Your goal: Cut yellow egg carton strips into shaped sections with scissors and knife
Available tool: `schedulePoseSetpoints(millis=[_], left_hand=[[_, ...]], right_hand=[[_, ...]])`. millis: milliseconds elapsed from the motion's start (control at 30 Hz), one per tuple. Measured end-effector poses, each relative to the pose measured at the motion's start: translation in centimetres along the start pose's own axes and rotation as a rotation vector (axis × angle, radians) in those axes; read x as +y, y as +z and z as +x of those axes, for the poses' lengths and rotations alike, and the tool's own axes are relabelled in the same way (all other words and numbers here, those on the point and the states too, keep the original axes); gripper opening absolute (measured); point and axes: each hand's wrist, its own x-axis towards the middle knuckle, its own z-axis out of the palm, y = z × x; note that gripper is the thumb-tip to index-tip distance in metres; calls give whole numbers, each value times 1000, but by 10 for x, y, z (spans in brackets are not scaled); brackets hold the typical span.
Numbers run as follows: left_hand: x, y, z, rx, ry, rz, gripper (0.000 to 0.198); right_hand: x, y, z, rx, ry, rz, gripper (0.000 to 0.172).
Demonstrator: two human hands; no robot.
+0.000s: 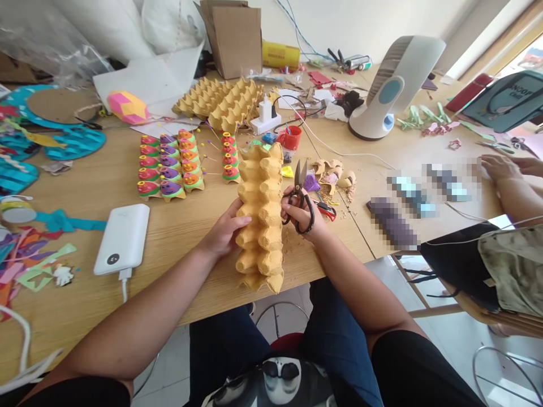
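A strip of yellow egg tray stands on end, tilted toward me over the table's front edge. My left hand is closed around its left edge, thumb on the front face. In my right hand is a pair of black-handled scissors, blades pointing up and parted a little. That hand is close against the strip's right edge; I cannot tell whether its fingers also grip it. Behind the strip are rows of painted egg-tray cups in red, purple, orange and green.
More yellow egg trays lie at the back beside a power strip and red cup. Cut scraps litter the right side near a white fan. A power bank lies left; another person's hands rest far right.
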Motion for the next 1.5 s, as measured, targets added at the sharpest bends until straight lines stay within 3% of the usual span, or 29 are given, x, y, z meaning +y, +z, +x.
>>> schedulePoseSetpoints(millis=[400,600,933,1267,1500], left_hand=[[-4,-3,-1,-22,-19,21,70],[-2,-2,-1,-31,-1,35,56],[-4,-1,0,-30,-31,8,52],[-8,-4,1,-28,-57,-12,56],[-10,-5,1,-25,-44,-13,59]], right_hand=[[-1,-2,2,22,-35,17,35],[-4,0,1,49,-37,-30,34],[-8,2,3,126,-91,-7,53],[-8,0,0,136,-156,-81,40],[-4,-2,2,144,-165,-71,43]])
